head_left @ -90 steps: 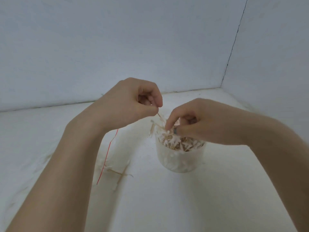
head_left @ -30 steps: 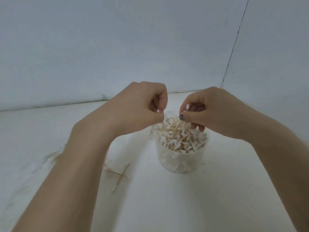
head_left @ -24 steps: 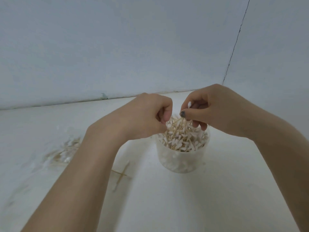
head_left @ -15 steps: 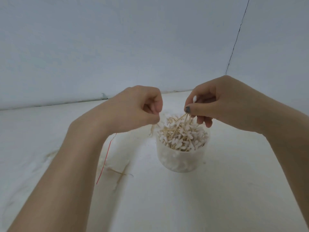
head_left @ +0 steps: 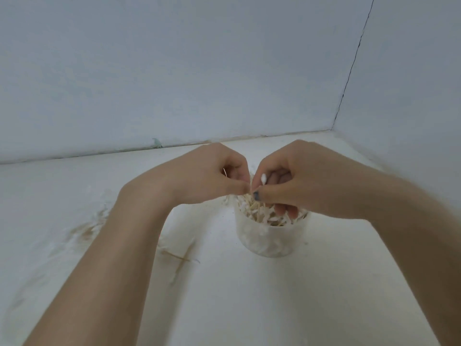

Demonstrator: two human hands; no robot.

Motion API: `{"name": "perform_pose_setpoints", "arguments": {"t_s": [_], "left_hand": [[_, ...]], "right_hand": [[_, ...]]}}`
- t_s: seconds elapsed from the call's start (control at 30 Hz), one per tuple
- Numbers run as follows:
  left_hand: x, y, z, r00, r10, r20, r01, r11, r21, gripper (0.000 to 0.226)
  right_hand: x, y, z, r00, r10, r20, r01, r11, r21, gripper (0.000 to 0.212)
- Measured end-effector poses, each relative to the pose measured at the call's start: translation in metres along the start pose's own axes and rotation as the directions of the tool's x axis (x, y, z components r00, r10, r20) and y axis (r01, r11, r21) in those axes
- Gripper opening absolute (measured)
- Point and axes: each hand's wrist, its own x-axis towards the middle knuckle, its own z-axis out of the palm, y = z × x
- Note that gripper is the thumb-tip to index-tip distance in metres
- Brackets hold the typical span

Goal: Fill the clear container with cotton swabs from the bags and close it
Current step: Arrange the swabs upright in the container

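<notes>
So the small round clear plastic container (head_left: 270, 239) sat on the white tabletop (head_left: 249, 295), near the corner where the pale walls met, and it was packed with wooden-stick cotton swabs (head_left: 262, 216) poking up past the rim. No lid on it. Both hands hovered right over the opening, knuckles almost touching. The right hand (head_left: 296, 181) had its fingers curled and was pinching a swab, white tip (head_left: 263, 178) sticking up between thumb and forefinger, lower fingers dipping into the pile. The left hand (head_left: 212, 176) was curled tight too, thumb and forefinger pinched together at the same spot; honestly couldn't tell what it held, if anything. A couple of loose swabs (head_left: 180, 258) lay crossed on the table, left of the container.
</notes>
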Motion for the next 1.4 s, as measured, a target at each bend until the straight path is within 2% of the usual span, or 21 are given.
{"name": "perform_pose_setpoints", "arguments": {"t_s": [0.2, 0.33, 0.47, 0.53, 0.63, 0.8, 1.0, 1.1, 1.2, 1.4], "left_hand": [[0.001, -0.002, 0.002, 0.999, -0.001, 0.033, 0.003, 0.998, -0.067, 0.016], [-0.001, -0.012, -0.004, 1.0, -0.026, 0.01, 0.027, 0.996, -0.079, 0.017], [-0.001, -0.014, -0.002, 0.999, -0.025, 0.04, 0.029, 0.993, -0.114, 0.008], [0.002, -0.013, 0.003, 0.998, -0.021, 0.05, 0.027, 0.994, -0.11, 0.011], [0.004, -0.013, 0.004, 0.999, -0.036, 0.032, 0.039, 0.992, -0.119, 0.016], [-0.002, -0.014, -0.006, 0.993, -0.101, 0.065, 0.106, 0.992, -0.068, 0.015], [-0.003, -0.004, -0.005, 0.994, -0.09, 0.061, 0.09, 0.996, 0.01, 0.005], [-0.005, 0.001, -0.007, 0.998, -0.057, 0.014, 0.057, 0.998, -0.005, 0.009], [-0.006, 0.005, -0.009, 0.997, -0.032, -0.067, 0.031, 0.999, -0.024, 0.01], [-0.016, 0.014, -0.024, 0.978, 0.025, -0.209, -0.022, 1.0, 0.017, 0.013]], "right_hand": [[0.002, 0.002, 0.002, 0.999, -0.01, -0.04, 0.008, 0.999, -0.034, 0.013], [0.0, -0.002, 0.005, 0.999, 0.001, 0.041, -0.002, 1.0, 0.016, 0.011], [0.001, -0.002, 0.008, 0.996, 0.053, 0.078, -0.055, 0.998, 0.028, 0.012], [-0.001, -0.003, 0.004, 0.992, 0.072, 0.105, -0.075, 0.997, 0.028, 0.013], [-0.004, -0.004, -0.002, 0.995, 0.063, 0.077, -0.064, 0.998, 0.006, 0.012], [-0.006, -0.003, -0.012, 0.999, 0.036, 0.035, -0.037, 0.999, 0.02, 0.012], [0.001, 0.001, 0.003, 0.994, 0.035, 0.104, -0.037, 0.999, 0.024, 0.015], [0.004, 0.005, 0.001, 0.997, 0.021, 0.079, -0.019, 1.0, -0.024, 0.015], [0.003, 0.006, -0.005, 1.0, -0.01, 0.027, 0.01, 1.0, -0.003, 0.012], [0.008, 0.01, 0.01, 1.0, 0.0, 0.026, 0.002, 0.998, -0.07, 0.013]]}}
